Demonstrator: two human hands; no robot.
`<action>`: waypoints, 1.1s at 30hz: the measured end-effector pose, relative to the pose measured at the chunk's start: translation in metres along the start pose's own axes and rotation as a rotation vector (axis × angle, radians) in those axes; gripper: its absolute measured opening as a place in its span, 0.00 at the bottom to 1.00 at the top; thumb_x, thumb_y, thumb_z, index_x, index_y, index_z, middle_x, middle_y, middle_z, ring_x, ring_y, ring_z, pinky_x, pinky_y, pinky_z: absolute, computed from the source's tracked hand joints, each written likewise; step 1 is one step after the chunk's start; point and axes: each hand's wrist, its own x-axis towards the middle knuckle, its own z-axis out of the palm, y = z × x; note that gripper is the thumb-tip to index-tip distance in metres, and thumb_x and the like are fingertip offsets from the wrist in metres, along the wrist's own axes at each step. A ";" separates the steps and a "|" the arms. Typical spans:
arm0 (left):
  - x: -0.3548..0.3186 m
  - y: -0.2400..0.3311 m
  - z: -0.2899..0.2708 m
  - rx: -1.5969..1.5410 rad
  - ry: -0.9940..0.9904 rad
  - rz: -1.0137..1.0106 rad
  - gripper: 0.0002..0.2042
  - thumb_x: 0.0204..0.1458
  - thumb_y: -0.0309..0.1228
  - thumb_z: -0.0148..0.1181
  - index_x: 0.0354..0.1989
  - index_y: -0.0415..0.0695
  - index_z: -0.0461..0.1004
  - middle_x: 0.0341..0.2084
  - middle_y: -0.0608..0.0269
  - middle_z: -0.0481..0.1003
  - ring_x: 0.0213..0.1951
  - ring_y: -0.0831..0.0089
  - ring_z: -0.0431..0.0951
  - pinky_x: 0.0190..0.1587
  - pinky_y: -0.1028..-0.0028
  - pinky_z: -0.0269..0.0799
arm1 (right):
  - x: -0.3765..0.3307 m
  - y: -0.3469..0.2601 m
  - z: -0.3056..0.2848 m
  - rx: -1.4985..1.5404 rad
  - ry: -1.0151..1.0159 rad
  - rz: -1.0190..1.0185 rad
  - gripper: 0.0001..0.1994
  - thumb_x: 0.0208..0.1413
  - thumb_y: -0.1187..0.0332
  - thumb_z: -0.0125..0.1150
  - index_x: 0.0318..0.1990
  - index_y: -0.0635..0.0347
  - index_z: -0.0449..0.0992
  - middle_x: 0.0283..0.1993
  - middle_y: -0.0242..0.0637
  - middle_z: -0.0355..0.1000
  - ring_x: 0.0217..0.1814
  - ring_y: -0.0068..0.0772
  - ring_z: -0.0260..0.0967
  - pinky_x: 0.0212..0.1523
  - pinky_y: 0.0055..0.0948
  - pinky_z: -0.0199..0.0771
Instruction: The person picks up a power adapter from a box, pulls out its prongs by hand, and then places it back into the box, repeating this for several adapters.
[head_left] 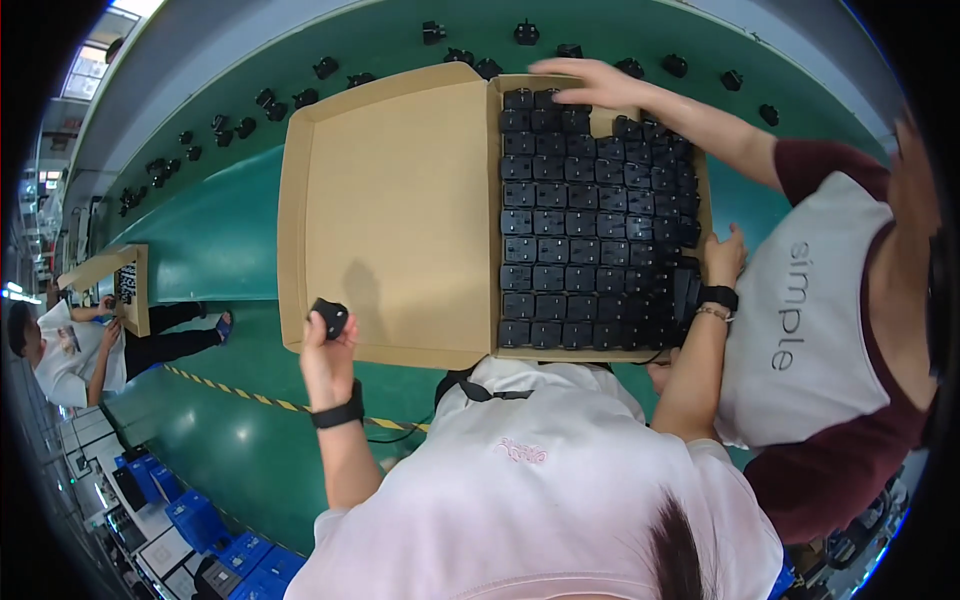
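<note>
Broadly, the open carton (pixel 395 215) lies across your front, bare lid (pixel 440 290) leftward, packed side rightward. Rows of black adapters (pixel 549 250) fill most of that side, with a gap (pixel 605 122) at its far edge, just beside a co-worker's hand (pixel 605 84). Your right hand (pixel 724 260) is by the carton's right rim; I cannot tell whether its fingers hold anything. Your left hand (pixel 325 358), at the lid's near left corner, pinches one loose adapter (pixel 330 315) between thumb and fingers; from there the gap lies far and to the right, beyond the lid, with your right hand nearer it. That squat adapter seems to lean from upper left to lower right; which way its pins point I can't make out.
</note>
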 end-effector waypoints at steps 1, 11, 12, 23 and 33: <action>-0.010 0.020 0.025 0.007 -0.064 0.058 0.16 0.57 0.37 0.49 0.49 0.41 0.64 0.40 0.58 0.71 0.42 0.66 0.72 0.47 0.68 0.70 | 0.011 0.010 0.004 -0.007 0.000 -0.009 0.18 0.49 0.69 0.52 0.47 0.70 0.69 0.41 0.60 0.70 0.47 0.56 0.67 0.48 0.42 0.66; 0.021 0.070 0.262 0.447 -0.412 0.845 0.17 0.55 0.27 0.52 0.53 0.37 0.63 0.41 0.61 0.71 0.41 0.76 0.71 0.47 0.77 0.66 | 0.001 -0.008 0.011 0.012 -0.125 -0.201 0.09 0.46 0.72 0.54 0.33 0.68 0.75 0.32 0.59 0.70 0.38 0.59 0.68 0.39 0.45 0.69; 0.043 0.057 0.286 0.421 -0.457 0.840 0.17 0.54 0.26 0.53 0.52 0.37 0.64 0.41 0.62 0.71 0.40 0.76 0.71 0.46 0.78 0.67 | -0.001 -0.007 0.010 0.005 -0.131 -0.199 0.09 0.45 0.73 0.54 0.35 0.67 0.75 0.33 0.58 0.70 0.38 0.58 0.68 0.39 0.44 0.69; 0.237 -0.104 0.449 0.438 -0.497 0.687 0.16 0.47 0.25 0.59 0.45 0.38 0.68 0.37 0.59 0.73 0.39 0.67 0.74 0.42 0.73 0.68 | 0.008 0.004 -0.003 0.211 -0.129 -0.186 0.13 0.48 0.72 0.55 0.42 0.65 0.73 0.34 0.56 0.71 0.39 0.54 0.70 0.40 0.39 0.70; 0.293 -0.204 0.528 1.213 -0.377 1.366 0.14 0.39 0.24 0.60 0.38 0.40 0.73 0.37 0.52 0.73 0.40 0.55 0.73 0.45 0.62 0.68 | -0.015 0.008 0.003 0.252 -0.008 -0.257 0.22 0.48 0.73 0.57 0.52 0.70 0.66 0.40 0.60 0.70 0.42 0.54 0.70 0.42 0.35 0.69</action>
